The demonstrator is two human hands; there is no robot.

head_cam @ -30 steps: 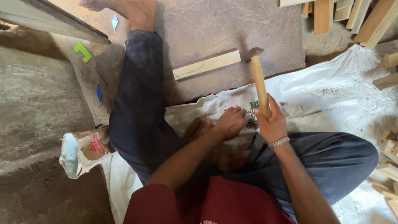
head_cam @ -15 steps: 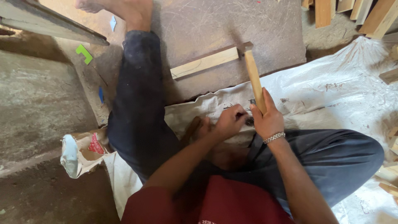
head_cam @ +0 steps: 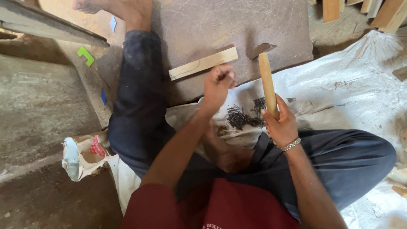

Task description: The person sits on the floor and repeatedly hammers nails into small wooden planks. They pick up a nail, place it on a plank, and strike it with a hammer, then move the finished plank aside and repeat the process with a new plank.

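Hammer (head_cam: 268,82) in the right hand (head_cam: 282,123), fingers wrapped low on its stiff wooden handle — head-heavy, so a grip near the end suits. Left hand (head_cam: 217,85) hovers pinched by the light wood strip (head_cam: 203,63) on the board; small, slippery nails (head_cam: 243,115) lie below.

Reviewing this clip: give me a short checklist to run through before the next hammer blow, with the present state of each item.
1. Hammer held firmly: ok, the right hand wraps the lower handle, head raised.
2. Nail pinched in the left hand: cannot tell, the fingers are closed but hide whatever they hold.
3. Wood strip lying flat on the brown board: ok.
4. Left hand over the strip: ok, it is at the strip's right end.
5. Spare nails close by: ok, piled on the white sheet.
6. Bare foot away from the strip: ok.
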